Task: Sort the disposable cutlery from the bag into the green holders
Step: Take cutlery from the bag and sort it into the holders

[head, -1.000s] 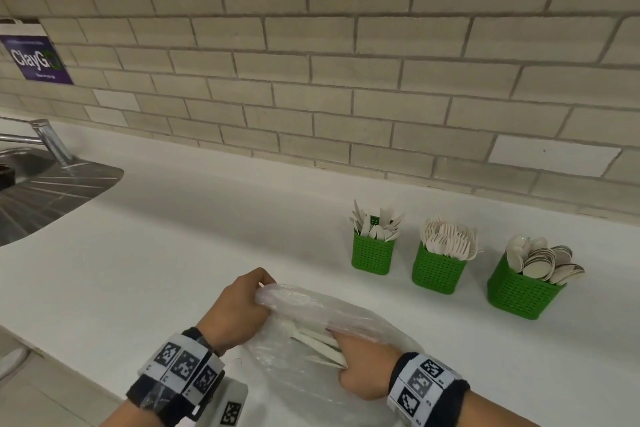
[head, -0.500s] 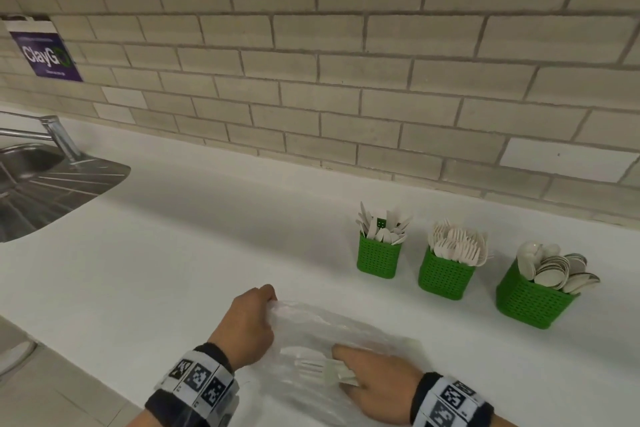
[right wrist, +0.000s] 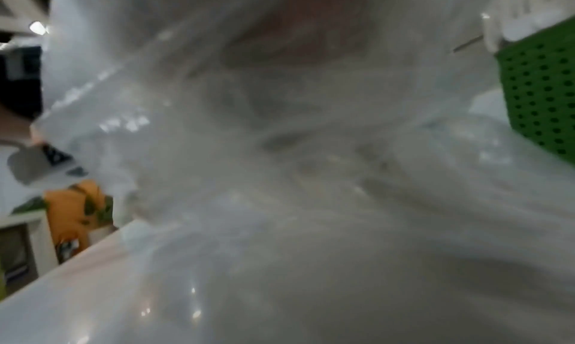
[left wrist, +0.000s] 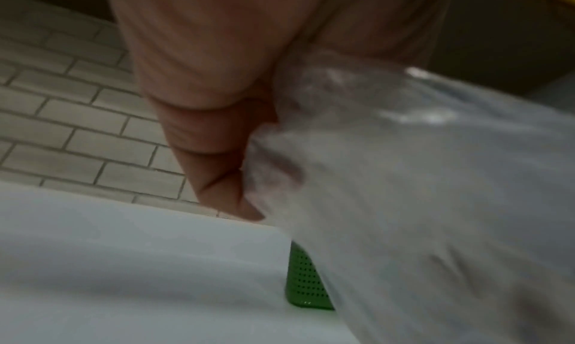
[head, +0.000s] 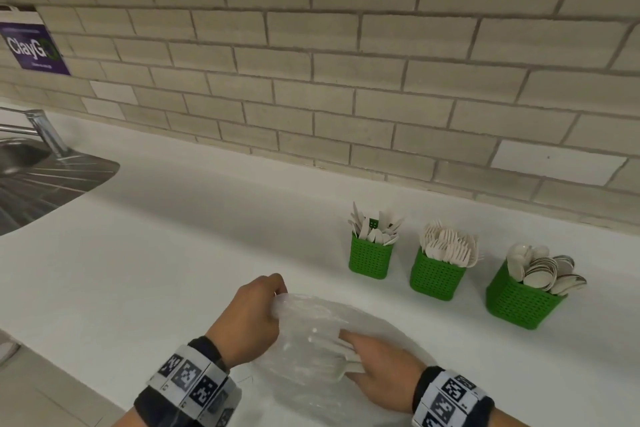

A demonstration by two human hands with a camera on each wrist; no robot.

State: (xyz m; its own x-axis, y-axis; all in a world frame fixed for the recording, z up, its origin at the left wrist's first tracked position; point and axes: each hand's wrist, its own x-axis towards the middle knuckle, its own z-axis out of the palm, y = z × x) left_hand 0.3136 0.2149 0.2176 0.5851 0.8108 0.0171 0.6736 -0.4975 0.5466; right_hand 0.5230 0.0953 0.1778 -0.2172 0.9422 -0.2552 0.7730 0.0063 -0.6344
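A clear plastic bag [head: 308,329] lies on the white counter [head: 156,270] in front of me. My left hand [head: 277,293] pinches the bag's far left edge; the left wrist view shows its fingers [left wrist: 218,152] bunched on the plastic [left wrist: 404,177]. My right hand [head: 349,355] is at the bag's right side and grips a few white cutlery pieces [head: 337,345]. Whether they are forks or knives is unclear. Three green holders stand at the right: knives [head: 370,258], forks [head: 436,276] and spoons [head: 519,302]. In the right wrist view, blurred plastic [right wrist: 280,177] hides my fingers.
A steel sink with a tap [head: 41,170] sits at the far left. A brick wall [head: 311,62] runs behind the counter and carries a purple sign [head: 31,48]. The counter's front edge is just below my wrists. One green holder [right wrist: 541,91] shows beside the bag.
The bag has sagged flatter than a second ago. My right hand has shifted slightly right with the cutlery in its grip. The left hand keeps its hold on the bag's edge.
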